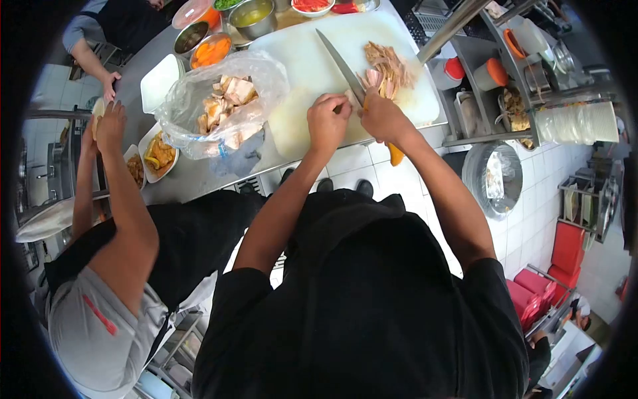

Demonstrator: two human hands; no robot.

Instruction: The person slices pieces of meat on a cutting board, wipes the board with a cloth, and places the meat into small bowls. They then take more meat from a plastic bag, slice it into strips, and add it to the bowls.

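My right hand [384, 116] is wrapped round the handle of a kitchen knife [340, 61]. Its long blade points away to the upper left, and the orange butt of the handle shows below my hand. Curled fingers of my left hand [328, 120] press on a pale piece of meat [353, 100] beside the blade, partly hidden by both hands. Underneath is a white cutting board [299, 50]. Sliced meat [389, 65] lies in a heap to the right of the knife. On the left, a clear plastic bag [269, 70] holds chunks of cooked meat [229, 100].
Metal bowls [252, 16] and a bowl of orange slices [211, 50] line the far side. White trays of food [159, 156] sit left, near a co-worker's hands [109, 123]. A metal shelf [478, 60] and a lined bin [493, 179] stand at right.
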